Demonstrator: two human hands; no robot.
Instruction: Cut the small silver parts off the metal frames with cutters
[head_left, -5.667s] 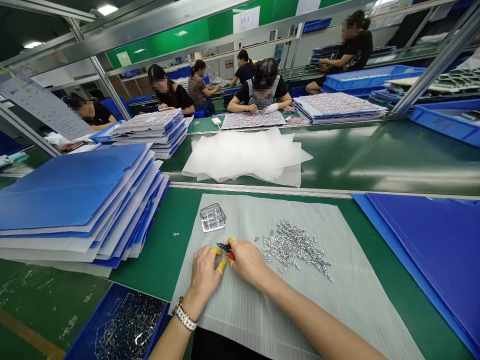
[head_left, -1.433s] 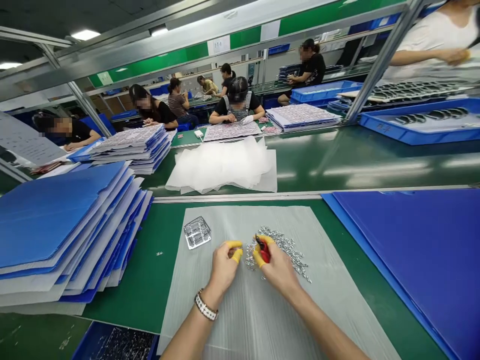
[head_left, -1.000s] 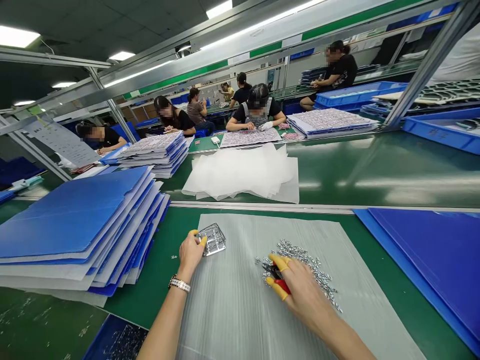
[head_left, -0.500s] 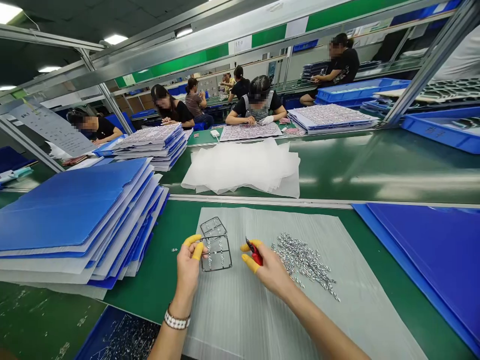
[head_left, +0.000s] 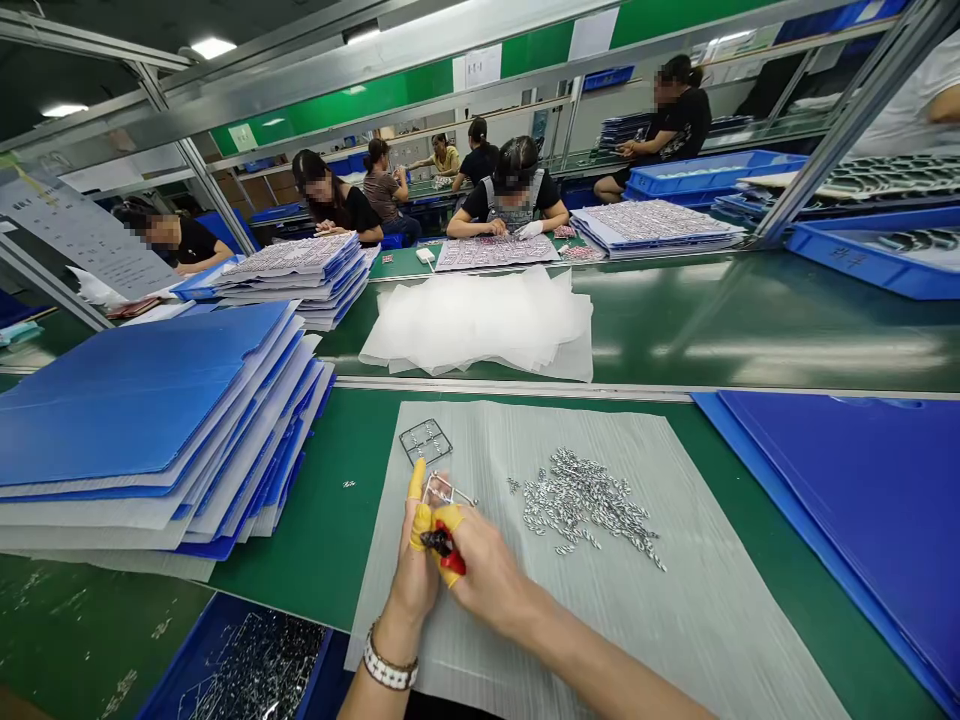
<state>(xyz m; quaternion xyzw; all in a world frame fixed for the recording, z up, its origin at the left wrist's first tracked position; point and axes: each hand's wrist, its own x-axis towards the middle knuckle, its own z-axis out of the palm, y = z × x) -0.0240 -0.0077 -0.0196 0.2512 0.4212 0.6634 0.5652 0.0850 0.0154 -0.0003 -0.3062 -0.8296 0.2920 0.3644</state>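
Note:
My left hand (head_left: 417, 550), with yellow finger cots and a light bracelet at the wrist, grips a small sprue frame (head_left: 442, 487) that catches the light. Close against it, my right hand (head_left: 480, 560) is closed around red-handled nippers (head_left: 448, 552), whose dark jaws point toward the left fingers. The fingers partly hide the held frame. Just beyond the hands, a second dark sprue frame (head_left: 425, 441) with small shiny parts lies on the white foam sheet (head_left: 637, 640). To the right on that sheet is a spread heap of small silvery parts (head_left: 589, 505).
Blue and white sheets (head_left: 142, 390) are stacked high on the left. A blue bin (head_left: 247, 660) of sprue scraps sits low at front left. Blue boards (head_left: 847, 500) lie on the right. White foam sheets (head_left: 480, 320) rest beyond the metal rail. Several co-workers sit across the benches.
My right hand has moved left with the nippers and now meets my left hand. The held frame has turned, and my view has shifted slightly.

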